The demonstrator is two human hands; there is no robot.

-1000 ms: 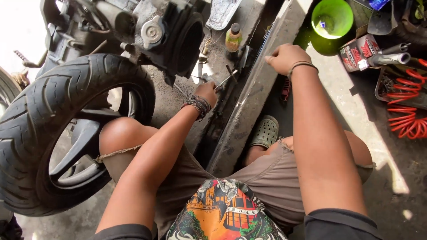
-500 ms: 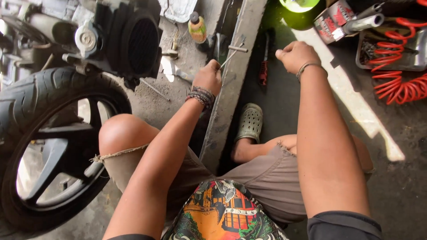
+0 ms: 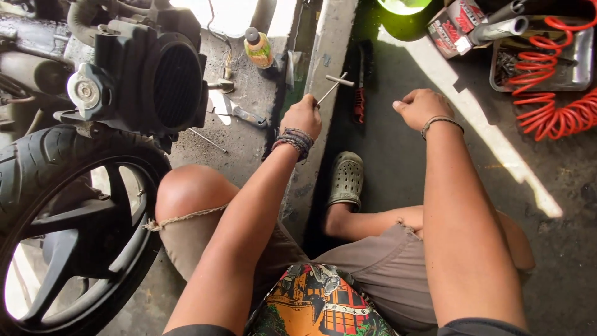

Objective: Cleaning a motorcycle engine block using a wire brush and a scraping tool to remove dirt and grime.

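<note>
Fingers of the left hand (image 3: 303,116) curl shut around the shaft of a thin metal T-handle tool (image 3: 331,87), which sticks up and to the right from the fist at centre frame, its crossbar at the top. Beside it to the right, well apart, the right hand (image 3: 421,107) is a loose fist holding nothing that I can make out. Nearest the camera, at the bottom of the frame, are the patterned shirt (image 3: 317,305) and grey shorts (image 3: 379,267); a bare knee (image 3: 186,190) rises left of centre, and a grey clog (image 3: 346,178) sits just below the hands. A black tyre (image 3: 68,211) fills the lower left, with the scooter engine cover (image 3: 168,81) above it. Farther up, a red-handled screwdriver (image 3: 359,102) lies on the dark floor just right of the tool, a small bottle (image 3: 257,47) stands at upper centre, and a red coiled hose (image 3: 556,106) trails from a metal tray (image 3: 581,59) at upper right.
</note>
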